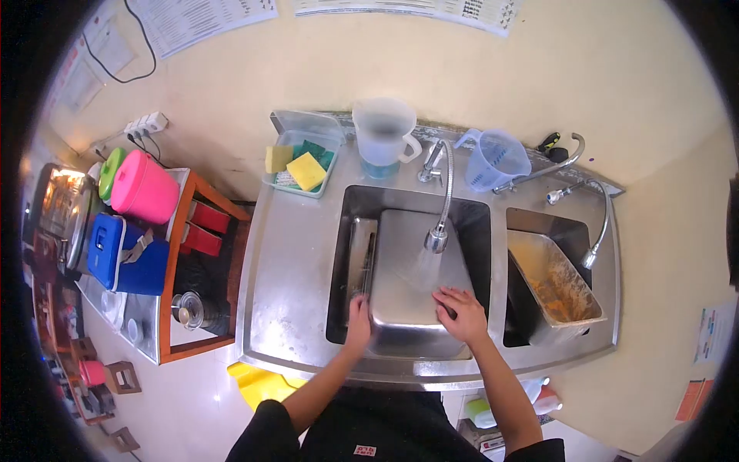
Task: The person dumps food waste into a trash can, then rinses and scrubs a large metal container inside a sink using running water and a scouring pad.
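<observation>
A steel food pan lies upside down in the left sink basin, its flat bottom facing up. Water runs onto it from a flexible-neck faucet. My left hand grips the pan's left side, with the fingertips partly hidden. On the pan's bottom, toward the near right corner, my right hand rests with its fingers extended and thumb apart. A narrow steel piece shows in the basin left of the pan.
A dirty food pan with brown residue sits tilted in the right basin. Behind the basins stand a cloudy pitcher, a blue measuring jug and a tub of sponges. A second faucet hangs at right. Left is a wooden-framed table.
</observation>
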The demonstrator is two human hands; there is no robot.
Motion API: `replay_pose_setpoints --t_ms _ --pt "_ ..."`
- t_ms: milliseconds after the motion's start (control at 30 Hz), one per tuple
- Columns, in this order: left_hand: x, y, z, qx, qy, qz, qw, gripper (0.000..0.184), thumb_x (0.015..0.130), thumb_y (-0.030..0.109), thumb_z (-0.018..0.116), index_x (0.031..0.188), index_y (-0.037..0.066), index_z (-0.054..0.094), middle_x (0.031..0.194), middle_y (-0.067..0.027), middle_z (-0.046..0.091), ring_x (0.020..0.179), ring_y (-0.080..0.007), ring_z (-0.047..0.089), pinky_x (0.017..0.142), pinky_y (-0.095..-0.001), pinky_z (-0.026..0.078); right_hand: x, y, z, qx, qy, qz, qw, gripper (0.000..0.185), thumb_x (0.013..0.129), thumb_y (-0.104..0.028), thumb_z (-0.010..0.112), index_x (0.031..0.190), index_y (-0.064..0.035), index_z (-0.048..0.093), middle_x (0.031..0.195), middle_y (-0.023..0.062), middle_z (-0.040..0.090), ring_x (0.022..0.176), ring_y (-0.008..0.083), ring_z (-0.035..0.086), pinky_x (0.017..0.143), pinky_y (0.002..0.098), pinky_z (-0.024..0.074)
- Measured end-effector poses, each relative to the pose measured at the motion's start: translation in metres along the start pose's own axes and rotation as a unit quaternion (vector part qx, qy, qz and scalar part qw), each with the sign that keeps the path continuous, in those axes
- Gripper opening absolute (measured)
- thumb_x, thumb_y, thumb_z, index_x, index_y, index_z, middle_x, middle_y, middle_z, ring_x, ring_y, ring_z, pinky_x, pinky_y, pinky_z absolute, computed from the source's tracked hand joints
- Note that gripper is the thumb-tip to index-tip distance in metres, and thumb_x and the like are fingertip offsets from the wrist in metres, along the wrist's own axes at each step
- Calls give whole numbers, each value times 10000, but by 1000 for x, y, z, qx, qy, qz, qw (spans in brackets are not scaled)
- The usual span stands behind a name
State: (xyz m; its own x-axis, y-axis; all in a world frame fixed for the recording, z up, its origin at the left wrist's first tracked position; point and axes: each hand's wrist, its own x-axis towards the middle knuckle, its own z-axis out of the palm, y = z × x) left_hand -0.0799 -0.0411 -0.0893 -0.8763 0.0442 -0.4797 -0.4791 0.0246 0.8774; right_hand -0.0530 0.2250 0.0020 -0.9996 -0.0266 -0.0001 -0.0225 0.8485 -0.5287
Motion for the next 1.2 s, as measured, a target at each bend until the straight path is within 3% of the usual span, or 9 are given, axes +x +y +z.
replay_pose_setpoints --t_ms 33,233,333,433,567,667,700,833,1200 --pt "-21 -17 -4 -45 6 -94 994 440 1039 198 458 1439 21 405 1481 -202 396 1392 -310 387 1158 -381 290 0 0 0 -6 0 -1 1000 343 895 -312 645 1207 -189 720 1291 99 671 1230 294 611 1109 500 409" --pt "-88 -14 25 153 56 96 982 639 1031 246 486 1491 -102 212 1559 -307 185 1451 -425 218 1209 -477 165 0 -5 -1 -5 7 -5 1000 342 893 -300 640 1202 -178 721 1291 105 671 1214 314 621 1108 494 411" --pt "-82 17 41 170 95 255 947 581 974 192 544 1476 -18 341 1555 -254 262 1456 -445 219 1205 -512 170 -1 -6 -2 -3 10 0 1000 337 897 -296 636 1200 -177 720 1294 102 669 1221 310 615 1111 491 409" --pt "-68 27 35 427 38 381 819 500 900 162 593 1390 99 513 1508 -156 405 1455 -374 296 1191 -540 196 -3 -3 2 -19 13 -3 1000 331 899 -301 631 1190 -176 724 1297 96 669 1224 301 612 1106 488 412" --pt "-63 9 44 420 -255 498 715 455 843 125 610 1298 150 611 1436 -73 544 1470 -245 343 1213 -592 136 -5 -1 3 -9 9 0 1000 337 906 -309 625 1204 -182 719 1308 91 663 1238 290 604 1105 476 413" --pt "-49 -30 51 495 -387 624 465 422 881 180 576 1297 115 608 1467 -59 522 1482 -242 320 1245 -532 126 -3 0 1 -18 9 -7 1000 338 912 -308 621 1212 -184 717 1302 90 666 1237 286 606 1103 467 417" --pt "-54 -14 57 512 -454 579 443 426 915 221 530 1315 91 597 1470 -50 519 1495 -230 295 1262 -480 122 -3 2 2 -16 8 -4 1000 338 912 -314 616 1204 -179 719 1304 89 665 1239 291 604 1104 471 415" --pt "-63 -7 78 503 -413 600 465 432 875 205 553 1288 94 619 1430 -38 553 1475 -209 337 1255 -438 166 -7 6 3 -13 21 -4 1000 320 909 -308 618 1178 -176 731 1296 93 670 1225 299 612 1093 470 424" --pt "-38 71 14 523 -257 424 694 487 904 83 553 1383 169 546 1469 -70 518 1418 -287 429 1159 -487 324 -7 8 6 -4 36 -9 999 312 896 -299 639 1176 -204 740 1249 73 698 1192 272 641 1087 459 440"
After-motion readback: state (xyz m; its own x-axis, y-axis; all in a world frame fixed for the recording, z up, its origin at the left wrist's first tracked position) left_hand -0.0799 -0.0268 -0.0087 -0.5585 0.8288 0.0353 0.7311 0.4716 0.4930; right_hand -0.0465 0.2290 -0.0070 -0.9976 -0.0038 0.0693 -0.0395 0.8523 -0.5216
